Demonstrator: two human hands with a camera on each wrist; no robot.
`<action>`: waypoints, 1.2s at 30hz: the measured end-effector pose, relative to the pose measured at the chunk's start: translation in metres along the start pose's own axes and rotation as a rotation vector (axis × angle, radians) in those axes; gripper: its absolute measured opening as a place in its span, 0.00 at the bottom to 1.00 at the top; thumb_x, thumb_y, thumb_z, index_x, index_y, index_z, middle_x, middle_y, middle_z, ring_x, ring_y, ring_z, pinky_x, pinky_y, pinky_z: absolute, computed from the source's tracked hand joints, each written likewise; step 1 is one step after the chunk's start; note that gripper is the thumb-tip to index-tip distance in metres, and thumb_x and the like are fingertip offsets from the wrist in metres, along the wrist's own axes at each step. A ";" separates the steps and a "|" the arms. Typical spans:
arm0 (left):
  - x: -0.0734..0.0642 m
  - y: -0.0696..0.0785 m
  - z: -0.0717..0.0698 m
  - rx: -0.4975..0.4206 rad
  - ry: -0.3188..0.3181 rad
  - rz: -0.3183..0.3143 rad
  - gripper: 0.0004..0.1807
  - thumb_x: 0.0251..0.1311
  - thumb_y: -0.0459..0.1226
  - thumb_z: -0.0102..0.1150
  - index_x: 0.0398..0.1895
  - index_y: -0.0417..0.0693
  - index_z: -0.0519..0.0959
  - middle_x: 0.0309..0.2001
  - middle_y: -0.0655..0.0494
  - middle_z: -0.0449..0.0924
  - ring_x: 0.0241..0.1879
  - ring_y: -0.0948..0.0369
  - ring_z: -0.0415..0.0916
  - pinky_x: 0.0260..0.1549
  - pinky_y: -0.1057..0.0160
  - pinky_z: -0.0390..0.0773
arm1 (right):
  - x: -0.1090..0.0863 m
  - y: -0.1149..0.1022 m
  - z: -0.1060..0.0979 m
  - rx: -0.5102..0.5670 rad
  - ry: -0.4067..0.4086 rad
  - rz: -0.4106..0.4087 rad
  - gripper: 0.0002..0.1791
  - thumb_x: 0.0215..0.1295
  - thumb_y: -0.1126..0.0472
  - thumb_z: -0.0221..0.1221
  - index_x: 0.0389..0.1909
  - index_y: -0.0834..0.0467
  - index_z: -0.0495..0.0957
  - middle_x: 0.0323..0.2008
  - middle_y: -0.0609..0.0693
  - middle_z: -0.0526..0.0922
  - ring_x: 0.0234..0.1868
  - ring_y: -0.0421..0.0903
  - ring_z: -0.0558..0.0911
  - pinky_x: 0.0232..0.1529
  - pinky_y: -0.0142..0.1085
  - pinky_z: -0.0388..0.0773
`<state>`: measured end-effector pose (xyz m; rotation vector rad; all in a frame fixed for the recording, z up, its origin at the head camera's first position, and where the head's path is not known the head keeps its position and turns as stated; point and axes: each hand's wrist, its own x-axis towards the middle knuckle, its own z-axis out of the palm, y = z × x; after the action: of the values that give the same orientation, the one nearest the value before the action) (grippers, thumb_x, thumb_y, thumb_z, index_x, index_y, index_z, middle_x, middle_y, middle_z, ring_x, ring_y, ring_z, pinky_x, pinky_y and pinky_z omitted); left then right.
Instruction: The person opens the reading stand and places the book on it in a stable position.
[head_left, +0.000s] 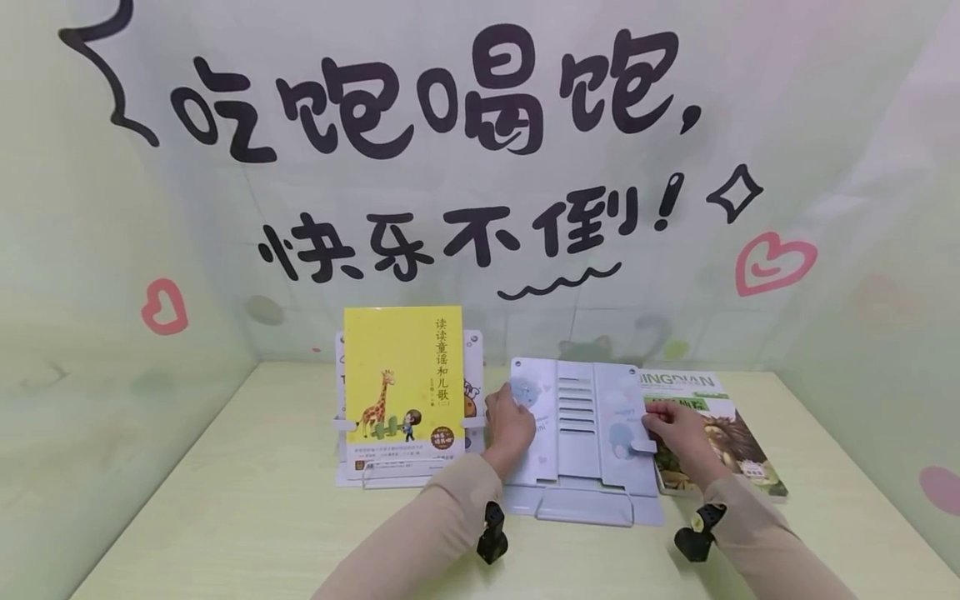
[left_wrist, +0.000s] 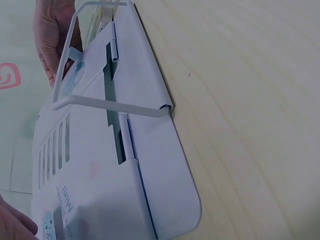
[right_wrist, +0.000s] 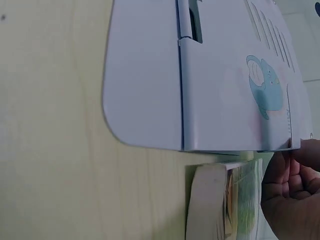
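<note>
While the white book stand [head_left: 577,458] leans back on the table [head_left: 247,500], the left hand [head_left: 512,425] grips its left edge and the right hand [head_left: 681,432] pinches its right edge, leaving neither nearer; a thick book [head_left: 744,442] lies just beside the stand, on the right hand's side.

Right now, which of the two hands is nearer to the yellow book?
The left. The left hand is just beside the yellow book, at the bare stand's left edge; the right hand is farther away, at that stand's right edge.
</note>
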<state>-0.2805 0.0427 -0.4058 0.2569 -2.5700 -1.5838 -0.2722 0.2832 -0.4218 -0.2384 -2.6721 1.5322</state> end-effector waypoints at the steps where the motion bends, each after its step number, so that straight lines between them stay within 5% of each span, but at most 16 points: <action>1: 0.000 0.001 0.000 -0.008 -0.002 -0.004 0.28 0.64 0.28 0.43 0.68 0.37 0.59 0.63 0.38 0.60 0.60 0.47 0.64 0.63 0.50 0.63 | -0.001 0.000 -0.001 0.020 -0.008 0.001 0.18 0.67 0.65 0.53 0.53 0.74 0.70 0.38 0.58 0.78 0.33 0.40 0.75 0.35 0.32 0.76; 14: -0.004 0.006 -0.001 -0.070 -0.002 -0.010 0.26 0.65 0.28 0.43 0.67 0.40 0.61 0.58 0.44 0.62 0.52 0.53 0.68 0.58 0.54 0.70 | -0.013 0.007 -0.007 0.195 -0.032 -0.028 0.19 0.70 0.66 0.49 0.55 0.74 0.64 0.36 0.49 0.74 0.33 0.35 0.74 0.35 0.28 0.77; 24: -0.007 0.010 -0.009 -0.154 -0.013 0.007 0.24 0.65 0.28 0.42 0.65 0.43 0.62 0.57 0.49 0.66 0.54 0.55 0.68 0.60 0.54 0.69 | -0.020 0.004 -0.012 0.186 0.000 -0.050 0.17 0.69 0.66 0.50 0.54 0.73 0.64 0.35 0.47 0.73 0.32 0.34 0.74 0.34 0.28 0.76; 36: -0.010 0.011 -0.013 -0.229 0.021 0.051 0.21 0.62 0.25 0.44 0.58 0.43 0.67 0.50 0.51 0.71 0.47 0.57 0.70 0.52 0.57 0.72 | -0.029 0.007 -0.019 0.199 0.018 -0.171 0.16 0.68 0.65 0.52 0.49 0.74 0.65 0.33 0.45 0.74 0.32 0.35 0.74 0.33 0.29 0.78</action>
<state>-0.2689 0.0378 -0.3905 0.1829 -2.3322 -1.8249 -0.2410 0.2980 -0.4178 -0.0142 -2.4309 1.7145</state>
